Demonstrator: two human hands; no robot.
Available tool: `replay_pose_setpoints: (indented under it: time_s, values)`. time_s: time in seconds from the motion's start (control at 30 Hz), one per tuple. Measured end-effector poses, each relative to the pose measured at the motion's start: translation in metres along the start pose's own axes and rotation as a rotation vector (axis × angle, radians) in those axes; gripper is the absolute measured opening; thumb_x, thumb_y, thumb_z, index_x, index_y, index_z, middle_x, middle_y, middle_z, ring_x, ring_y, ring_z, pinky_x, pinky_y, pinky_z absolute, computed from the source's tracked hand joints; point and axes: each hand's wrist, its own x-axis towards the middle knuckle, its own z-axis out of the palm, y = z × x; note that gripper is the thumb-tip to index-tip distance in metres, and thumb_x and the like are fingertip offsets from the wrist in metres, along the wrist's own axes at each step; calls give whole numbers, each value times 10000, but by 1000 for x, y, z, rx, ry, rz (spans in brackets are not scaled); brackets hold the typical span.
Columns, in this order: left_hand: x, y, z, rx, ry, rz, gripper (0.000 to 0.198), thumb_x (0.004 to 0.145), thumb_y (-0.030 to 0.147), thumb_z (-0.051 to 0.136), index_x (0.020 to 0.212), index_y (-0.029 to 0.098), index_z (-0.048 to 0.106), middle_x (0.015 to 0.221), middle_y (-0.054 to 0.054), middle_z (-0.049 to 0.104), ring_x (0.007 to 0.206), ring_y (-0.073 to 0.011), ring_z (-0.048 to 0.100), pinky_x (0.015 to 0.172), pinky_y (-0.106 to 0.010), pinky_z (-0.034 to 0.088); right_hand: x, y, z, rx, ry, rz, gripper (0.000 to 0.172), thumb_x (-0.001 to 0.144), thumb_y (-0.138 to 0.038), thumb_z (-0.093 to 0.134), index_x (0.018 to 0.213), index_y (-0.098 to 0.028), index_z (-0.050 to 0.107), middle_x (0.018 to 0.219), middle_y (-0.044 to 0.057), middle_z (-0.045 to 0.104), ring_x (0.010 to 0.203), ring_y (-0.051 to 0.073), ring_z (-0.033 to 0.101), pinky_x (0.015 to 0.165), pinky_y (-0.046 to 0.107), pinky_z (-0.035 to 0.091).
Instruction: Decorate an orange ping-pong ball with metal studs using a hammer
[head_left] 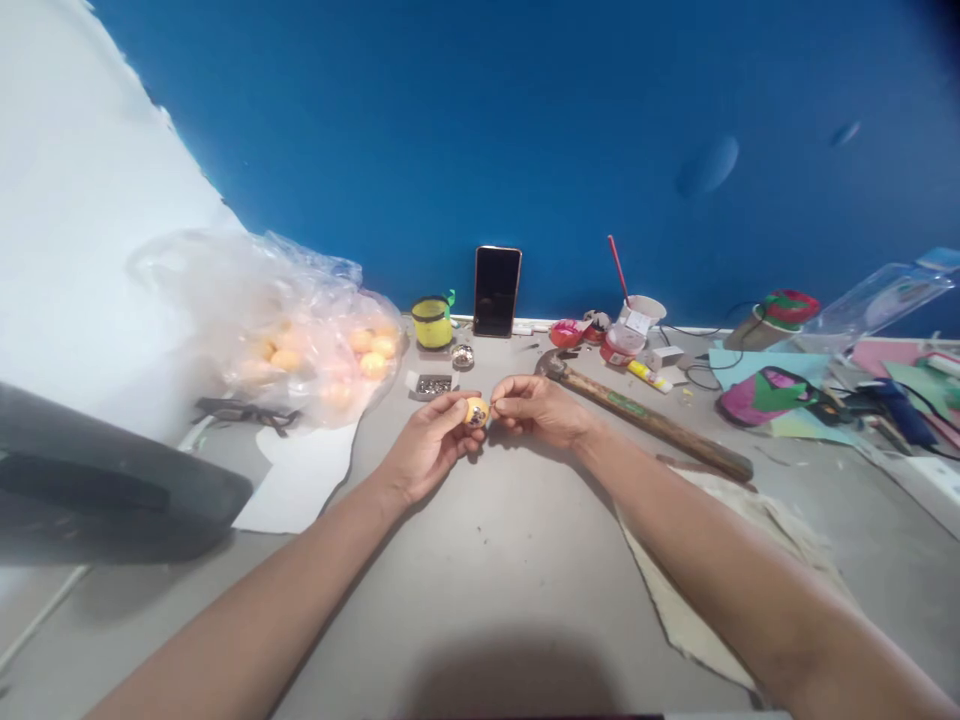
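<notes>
Between the thumb and fingers of my left hand (pixel 429 445) is a small yellow-orange ball (pixel 476 411), which looks like a ping-pong ball, with dark and silvery bits on its near side. My right hand (pixel 546 412) is closed in a pinch right beside the ball; whatever its fingertips hold is too small to make out. Just behind my left hand lies an open little box (pixel 433 386) of small dark metal pieces. A shiny round item (pixel 463 355) sits behind that box.
A hammer (pixel 652 415) lies right of my right hand, by a cloth (pixel 705 570) under my forearm. Behind stand a phone (pixel 497 292), a yellow container (pixel 433 323) and a white cup (pixel 643 308). A plastic bag (pixel 322 330) of orange balls is left; coloured paper (pixel 772 362) lies right.
</notes>
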Motion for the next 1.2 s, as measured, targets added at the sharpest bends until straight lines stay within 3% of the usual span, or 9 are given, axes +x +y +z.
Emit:
replay_pose_setpoints:
  time_s: [0.37,1.2]
  values:
    - [-1,-1,2,63,-1,37,495,670,377,945,1025,127,706,804,-53,718,616,-140,661,535,-228,507,-1,-2,1,-98,21,10,333,619,-374,946,786,-155,759,725,23,699,560,82,512,513,227,347]
    - [-1,0,3,137,6,56,511,646,397,953,1005,94,751,782,-60,710,581,-128,633,509,-240,501,-2,-4,4,-189,69,53,367,571,-396,950,764,-145,765,679,34,675,560,98,500,543,259,363]
